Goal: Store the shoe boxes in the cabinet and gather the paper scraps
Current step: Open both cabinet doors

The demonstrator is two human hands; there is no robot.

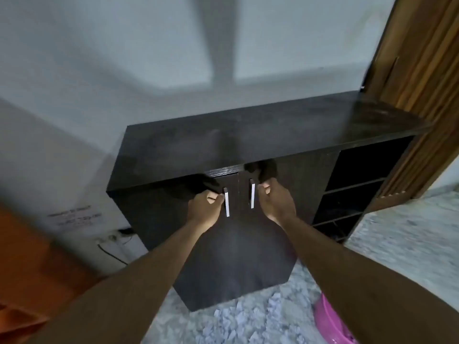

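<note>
A dark wooden cabinet (248, 142) stands against the white wall, its two front doors close together. My left hand (205, 207) grips the silver handle (226, 202) of the left door. My right hand (275, 201) is curled beside the silver handle (252, 194) of the right door, fingers on it. The doors stand slightly out from the cabinet front. White paper scraps (248, 319) lie scattered on the grey floor below the doors. No shoe boxes are in view.
Open dark shelves (352, 192) fill the cabinet's right side. A brown wooden door (422, 78) stands at the far right. A pink plastic container (332, 324) sits on the floor at lower right. Orange-brown furniture (27, 264) and a wall socket with cable (111, 242) are at left.
</note>
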